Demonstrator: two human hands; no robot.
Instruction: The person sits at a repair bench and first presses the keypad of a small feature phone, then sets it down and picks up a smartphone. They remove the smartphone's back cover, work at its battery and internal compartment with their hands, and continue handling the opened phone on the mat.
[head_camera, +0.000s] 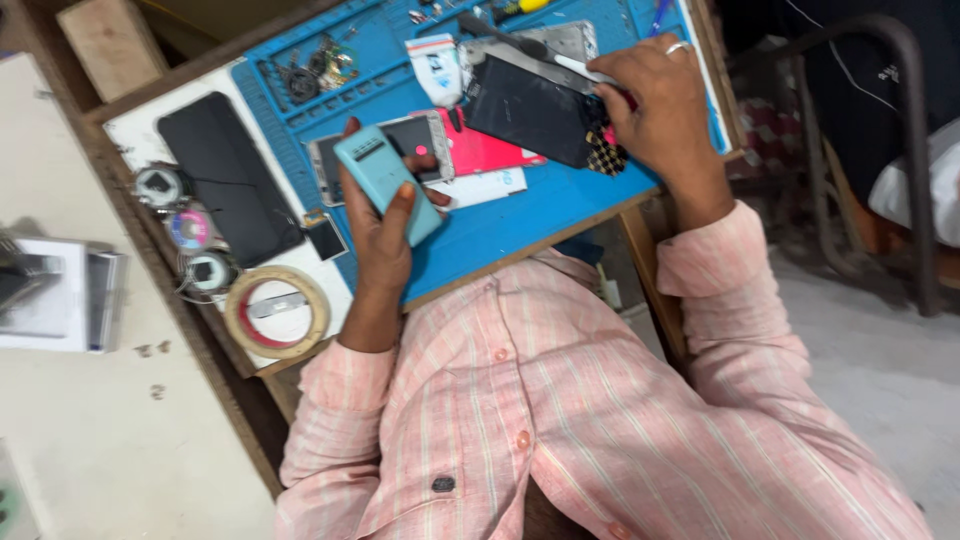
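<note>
Holding a teal phone (385, 195) in your left hand (385, 235), right hand (660, 110) pinching a dark screen panel (530, 108).
Both are light, stiff, slick; the panel is fragile, so keep each grip on the edges.

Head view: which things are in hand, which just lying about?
In hand:
- teal phone, held in left hand
- black screen panel, under right hand
- white stick at the right fingers

Lying about:
- tape roll
- black phone
- pink phone back
- small reels
- blue mat

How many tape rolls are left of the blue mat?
4: one large tan roll nearest the person, and three small rolls lined up beyond it. Others may be hidden.
</note>
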